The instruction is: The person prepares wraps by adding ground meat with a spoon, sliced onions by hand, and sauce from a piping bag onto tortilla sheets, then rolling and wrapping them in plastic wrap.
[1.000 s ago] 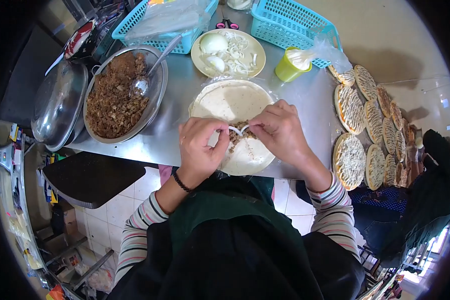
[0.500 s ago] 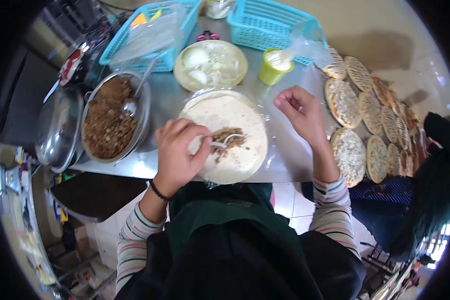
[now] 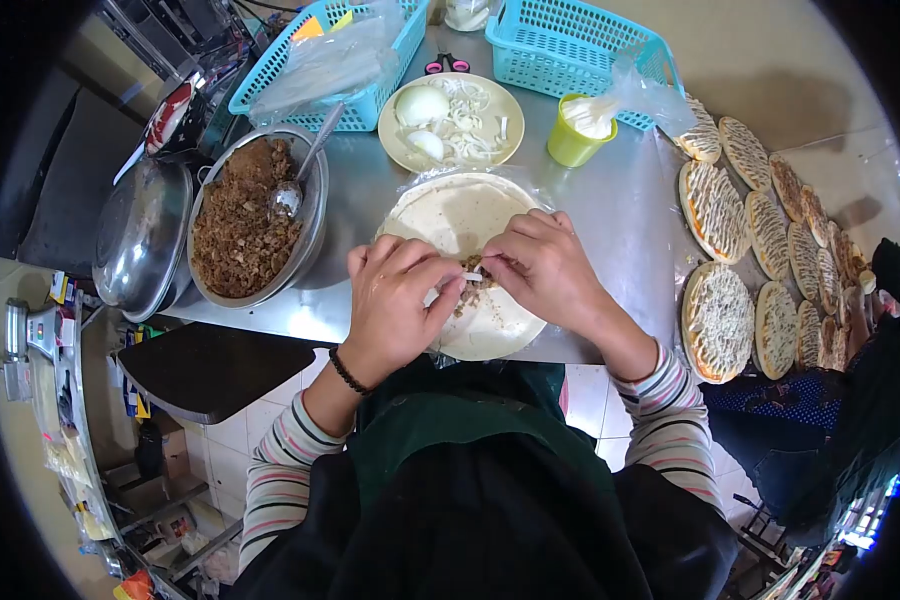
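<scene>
A round flatbread (image 3: 500,325) lies at the table's front edge on clear plastic, with brown crumbled filling (image 3: 465,300) at its middle. Over its left part, my left hand (image 3: 400,300) pinches a white onion strip (image 3: 472,276). The fingers of my right hand (image 3: 542,262) are pressed together at the filling, beside that strip; what they hold is too small to make out. Behind the flatbread, a cream plate (image 3: 390,140) bears onion pieces (image 3: 422,105) and sliced onion. To the left, a metal bowl (image 3: 320,205) holds brown filling and a spoon (image 3: 288,198).
A metal lid (image 3: 140,235) leans left of the bowl. Two blue baskets (image 3: 370,100) (image 3: 530,65), pink-handled scissors (image 3: 447,66) and a green cup (image 3: 573,145) with a plastic bag stand behind. Topped flat rounds (image 3: 718,322) are at the right, near a person in dark clothes (image 3: 800,440).
My right hand was raised off to the right half a second ago and is back over the filling, close to my left hand. The camera view has shifted slightly.
</scene>
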`<control>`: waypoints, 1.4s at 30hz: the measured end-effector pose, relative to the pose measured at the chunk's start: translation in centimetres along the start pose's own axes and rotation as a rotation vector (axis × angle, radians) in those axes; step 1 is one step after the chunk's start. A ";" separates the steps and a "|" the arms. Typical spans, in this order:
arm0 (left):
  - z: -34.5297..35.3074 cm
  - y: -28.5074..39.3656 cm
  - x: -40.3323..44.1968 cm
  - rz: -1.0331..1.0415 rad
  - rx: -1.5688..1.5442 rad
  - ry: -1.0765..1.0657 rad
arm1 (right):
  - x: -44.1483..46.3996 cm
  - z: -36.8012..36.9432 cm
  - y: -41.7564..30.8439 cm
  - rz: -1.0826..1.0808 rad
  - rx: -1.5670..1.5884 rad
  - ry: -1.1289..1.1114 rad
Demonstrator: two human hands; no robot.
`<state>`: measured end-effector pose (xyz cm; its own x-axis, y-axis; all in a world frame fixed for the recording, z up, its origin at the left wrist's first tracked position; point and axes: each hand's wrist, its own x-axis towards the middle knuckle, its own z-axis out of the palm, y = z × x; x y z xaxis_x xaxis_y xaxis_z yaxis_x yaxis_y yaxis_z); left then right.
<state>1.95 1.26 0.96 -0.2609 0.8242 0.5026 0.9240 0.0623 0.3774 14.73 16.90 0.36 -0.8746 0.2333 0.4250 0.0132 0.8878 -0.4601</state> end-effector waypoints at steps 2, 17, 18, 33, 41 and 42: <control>0.0 0.0 0.0 0.006 0.001 -0.034 | 0.0 0.1 -0.2 0.042 0.007 -0.014; 1.4 0.7 13.0 0.117 -0.298 0.044 | 4.1 0.5 19.0 0.494 0.442 0.493; 3.1 0.3 14.8 0.152 -0.285 0.067 | 4.2 0.0 17.9 0.484 0.444 0.506; 9.1 2.2 24.3 -0.161 -1.141 0.141 | 2.9 -0.7 13.7 0.616 0.197 0.464; 1.8 2.8 22.5 0.025 -0.808 0.292 | 5.0 -6.6 4.6 0.278 0.718 0.255; 1.6 3.6 21.6 0.012 -0.770 0.266 | 5.3 -6.5 2.7 0.292 0.733 0.238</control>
<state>0.04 20.15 11.94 -0.3998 0.6548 0.6414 0.5010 -0.4299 0.7511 13.25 23.13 6.44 -0.7577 0.5655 0.3257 -0.1678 0.3135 -0.9346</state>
